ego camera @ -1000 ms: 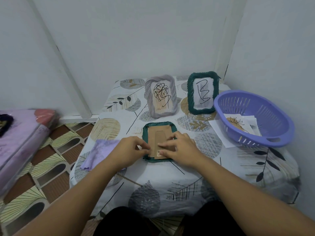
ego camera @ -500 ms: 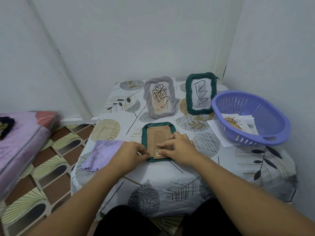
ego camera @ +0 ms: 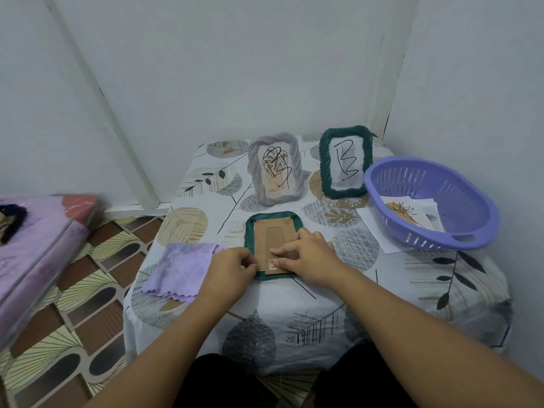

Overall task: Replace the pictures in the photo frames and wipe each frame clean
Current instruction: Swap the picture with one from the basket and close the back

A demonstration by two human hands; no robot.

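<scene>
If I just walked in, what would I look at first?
Probably the two hands, left hand and right hand, working on the brown back of a green frame lying face down in the middle of the table. Behind it stand a grey frame and another green frame with black scribbles, and a purple basket sits at the right.

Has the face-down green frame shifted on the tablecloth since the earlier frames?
No. The face-down green frame lies in the same place, in front of the grey frame, beside the purple cloth.

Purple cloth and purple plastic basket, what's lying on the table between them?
In the head view, the face-down green woven frame, with both hands on its brown cardboard backing.
</scene>
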